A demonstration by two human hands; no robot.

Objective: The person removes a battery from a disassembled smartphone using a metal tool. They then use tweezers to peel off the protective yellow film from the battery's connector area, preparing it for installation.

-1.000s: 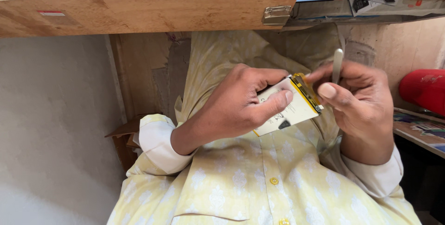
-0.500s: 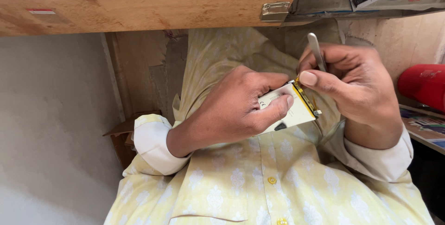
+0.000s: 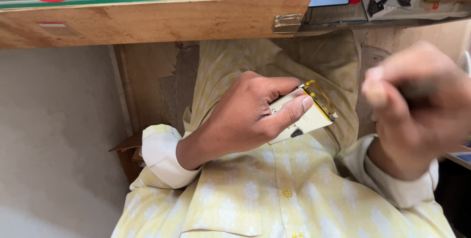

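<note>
The right hand (image 3: 417, 115) is motion-blurred, its thin dark tool (image 3: 417, 90) indistinct.

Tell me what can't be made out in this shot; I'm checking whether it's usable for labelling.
Head view only:
- Right hand: motion-blurred; the thin dark tool in it cannot be identified, and the grip is unclear.
- Flat white battery: its near half is covered by the left hand; its markings are too small.
- Items under the glass counter: hidden by glare and cut off by the top edge.
</note>
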